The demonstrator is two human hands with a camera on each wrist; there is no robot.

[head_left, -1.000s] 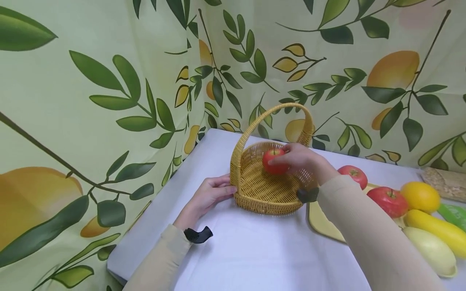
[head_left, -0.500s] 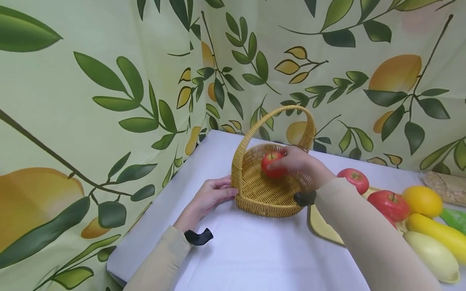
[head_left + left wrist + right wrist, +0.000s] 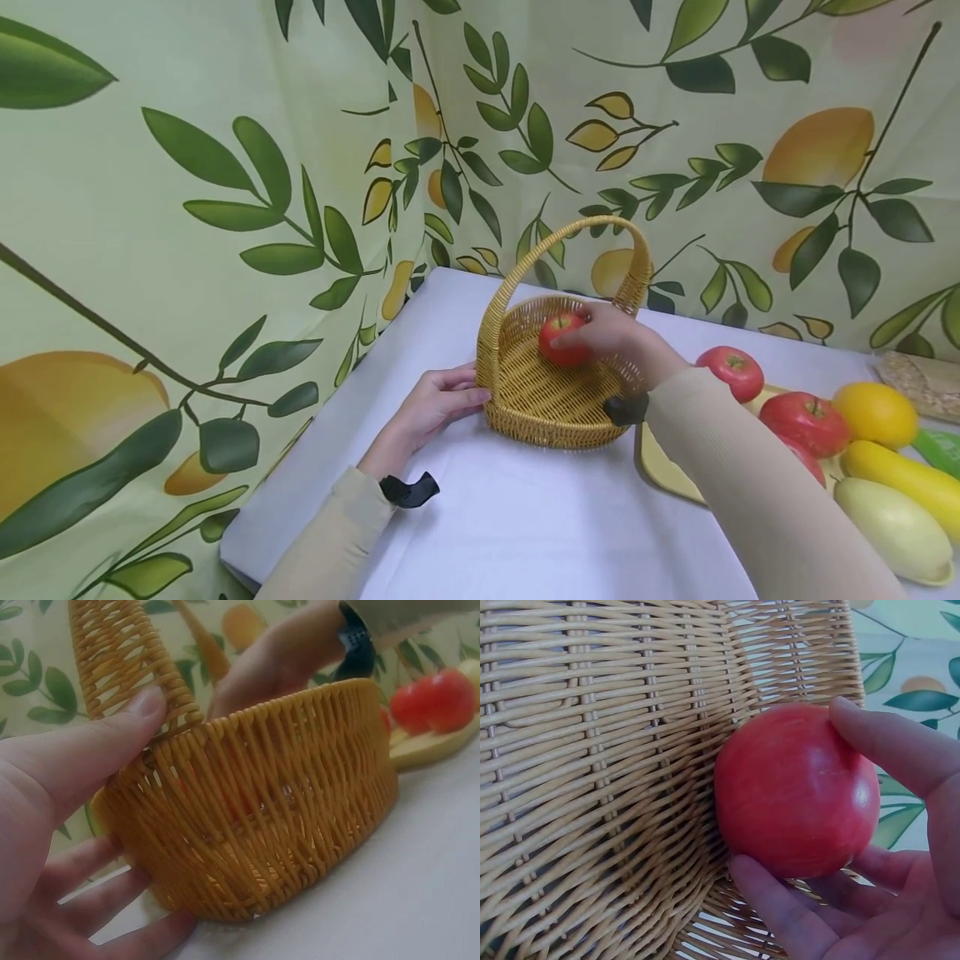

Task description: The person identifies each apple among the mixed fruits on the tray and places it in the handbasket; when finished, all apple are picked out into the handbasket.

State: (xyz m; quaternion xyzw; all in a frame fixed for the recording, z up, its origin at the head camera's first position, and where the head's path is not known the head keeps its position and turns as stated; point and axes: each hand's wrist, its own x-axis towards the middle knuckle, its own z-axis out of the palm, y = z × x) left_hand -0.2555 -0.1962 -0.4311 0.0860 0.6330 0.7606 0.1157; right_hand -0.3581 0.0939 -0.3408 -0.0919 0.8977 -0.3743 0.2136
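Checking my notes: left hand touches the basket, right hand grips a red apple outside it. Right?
The place is wrong: the right hand grips the red apple inside the basket, as the head view shows. The left hand does touch the basket.

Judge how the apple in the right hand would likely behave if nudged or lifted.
The apple would probably roll if nudged, being round, though the basket might stop it. Its glossy skin could be slightly slippery. It seems firm: no dent shows where the right hand grips it.
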